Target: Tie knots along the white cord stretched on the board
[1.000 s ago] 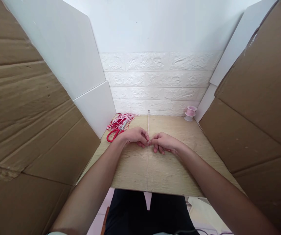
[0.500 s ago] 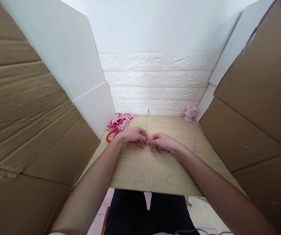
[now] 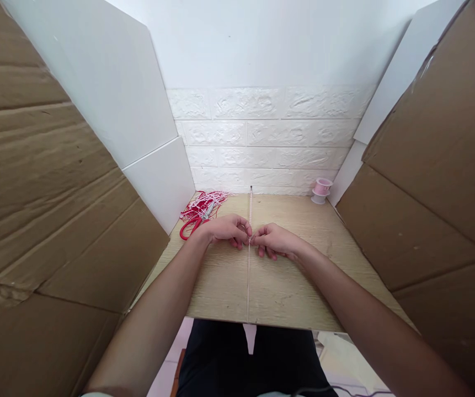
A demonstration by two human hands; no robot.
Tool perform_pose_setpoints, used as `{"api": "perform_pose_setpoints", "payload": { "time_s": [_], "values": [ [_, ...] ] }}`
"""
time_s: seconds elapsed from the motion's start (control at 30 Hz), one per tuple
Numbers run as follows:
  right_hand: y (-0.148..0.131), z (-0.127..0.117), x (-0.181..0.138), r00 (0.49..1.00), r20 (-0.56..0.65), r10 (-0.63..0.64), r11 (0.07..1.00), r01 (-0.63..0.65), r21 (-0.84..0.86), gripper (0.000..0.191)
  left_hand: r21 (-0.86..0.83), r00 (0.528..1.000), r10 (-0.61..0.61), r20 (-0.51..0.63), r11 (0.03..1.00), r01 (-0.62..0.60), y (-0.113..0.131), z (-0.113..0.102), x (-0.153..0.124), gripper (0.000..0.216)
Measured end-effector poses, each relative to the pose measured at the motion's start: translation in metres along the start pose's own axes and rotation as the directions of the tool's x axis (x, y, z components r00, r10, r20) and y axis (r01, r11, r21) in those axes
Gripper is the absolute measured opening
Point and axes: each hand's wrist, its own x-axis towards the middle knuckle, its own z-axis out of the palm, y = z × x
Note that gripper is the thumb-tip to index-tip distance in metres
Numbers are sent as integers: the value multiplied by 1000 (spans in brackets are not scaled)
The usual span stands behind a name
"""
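Note:
A thin pale cord (image 3: 248,281) runs taut down the middle of the wooden board (image 3: 295,292), from a pin at the far edge to the near edge. My left hand (image 3: 227,229) and my right hand (image 3: 276,241) meet at the cord about halfway along, fingers curled and fingertips pinched on it. What lies between the fingertips beyond the cord is too small to make out. Both forearms reach in from the bottom of the view.
Red-handled scissors (image 3: 193,223) lie on a tangle of red and white cords (image 3: 204,203) at the board's far left. A pink spool (image 3: 321,190) stands at the far right. Cardboard panels (image 3: 55,209) and white boards wall in both sides; a white brick wall is behind.

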Motion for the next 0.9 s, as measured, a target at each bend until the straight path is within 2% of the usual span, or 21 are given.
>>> {"api": "perform_pose_setpoints", "payload": {
  "time_s": [0.6,0.9],
  "values": [
    [-6,-2,-4,999,-36,33,996,-35,-79,21,32,999,-23,-39,999,24,2,4,0,29],
    [-1,-8,-2,1000,-4,9,999,-9,-34,27,24,998,-29,-56,999,30,4,4,-1,28]
  ]
}}
